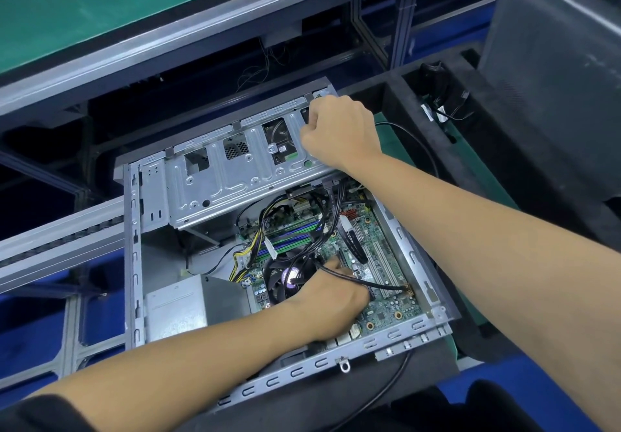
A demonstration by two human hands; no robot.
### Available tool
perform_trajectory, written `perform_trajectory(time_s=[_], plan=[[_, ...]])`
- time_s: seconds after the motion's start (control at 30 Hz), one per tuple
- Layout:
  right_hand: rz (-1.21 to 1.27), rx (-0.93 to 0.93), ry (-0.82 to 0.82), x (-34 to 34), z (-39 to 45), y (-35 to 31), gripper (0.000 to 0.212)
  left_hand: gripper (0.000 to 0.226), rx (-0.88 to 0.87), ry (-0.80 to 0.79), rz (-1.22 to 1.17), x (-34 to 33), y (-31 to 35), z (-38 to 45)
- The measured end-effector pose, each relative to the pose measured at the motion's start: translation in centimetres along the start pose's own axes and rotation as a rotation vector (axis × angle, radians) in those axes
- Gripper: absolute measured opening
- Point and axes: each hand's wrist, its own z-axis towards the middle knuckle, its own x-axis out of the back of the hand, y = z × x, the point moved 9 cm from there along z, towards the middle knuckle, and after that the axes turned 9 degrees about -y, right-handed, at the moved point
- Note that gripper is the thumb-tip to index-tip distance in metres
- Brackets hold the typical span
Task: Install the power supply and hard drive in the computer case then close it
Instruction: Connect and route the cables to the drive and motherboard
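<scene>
The open grey steel computer case lies at centre frame. The silver boxed power supply sits at its 8 o'clock corner. The left hand reaches among black cables on the green motherboard; its grip cannot be determined. The right hand, fingers curled, grips the perforated silver drive cage at 1 o'clock.

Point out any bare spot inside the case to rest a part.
Bare case floor lies between the drive cage above and the power supply below. Right of it is crowded: cables, fan and left hand cover the board.
</scene>
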Motion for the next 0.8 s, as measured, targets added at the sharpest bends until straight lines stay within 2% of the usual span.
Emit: perform_trajectory(time_s=[0.17, 0.33, 0.57, 0.67, 0.8], plan=[[0.001, 0.001, 0.0, 0.02, 0.0, -0.02, 0.021, 0.025, -0.006, -0.025, -0.03, -0.37, 0.05, 0.09], [0.005, -0.001, -0.002, -0.01, -0.05, -0.03, 0.02, 0.012, 0.002, -0.007, -0.048, -0.26, -0.14, 0.44], [0.002, 0.0, -0.001, -0.03, 0.0, 0.01, 0.02, 0.026, -0.001, 0.008, -0.041, 0.04, -0.06, 0.13], [-0.001, -0.003, -0.001, -0.02, 0.0, 0.05, 0.02, 0.016, 0.021, 0.012, -0.067, 0.08, -0.18, 0.29], [-0.001, -0.004, -0.002, -0.04, -0.01, 0.01, 0.02, 0.016, 0.038, 0.014, -0.083, 0.11, -0.53, 0.29]])
